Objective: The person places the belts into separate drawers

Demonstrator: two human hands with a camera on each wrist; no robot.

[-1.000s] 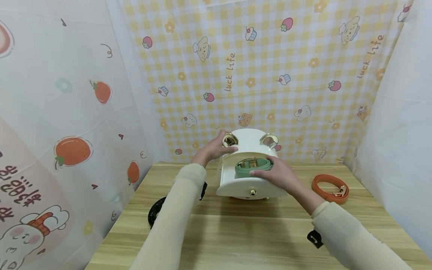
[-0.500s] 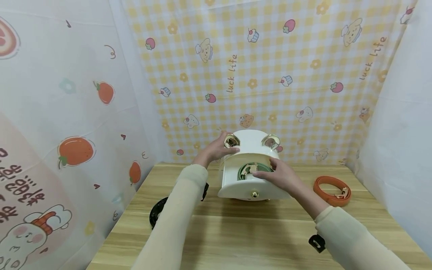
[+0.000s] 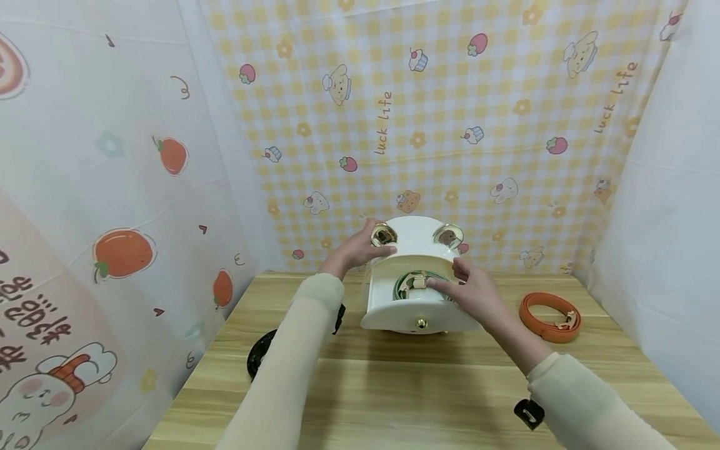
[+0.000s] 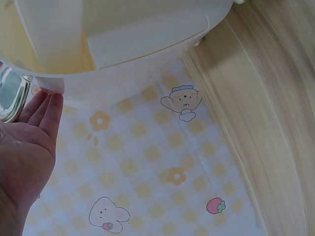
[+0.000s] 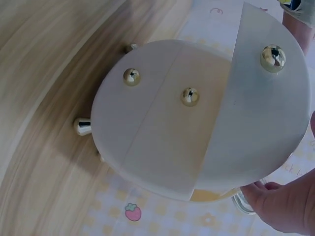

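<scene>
A white oval drawer box [image 3: 415, 232] with gold round ears and gold knobs stands on the table. Its top drawer [image 3: 394, 312] is pulled out, and a coiled green belt [image 3: 400, 285] with a gold buckle lies inside. My left hand [image 3: 360, 247] holds the box's top at the left ear, thumb on the front edge; in the left wrist view its fingers reach along the box. Over the right side of the drawer is my right hand [image 3: 475, 294], thumb over the belt, fingers slightly bent and spread from the thumb. The right wrist view shows the drawer fronts from outside.
An orange coiled belt [image 3: 550, 335] lies on the wooden table [image 3: 410, 400] to the right. A dark round object [image 3: 260, 355] is partly hidden behind the left sleeve. Printed cloth walls [image 3: 315, 125] surround the table on the back and sides.
The green belt has gone down into the drawer and lies lower there. My right hand's grip on it has loosened, and its fingers have drawn back slightly to the right. The left hand stays put.
</scene>
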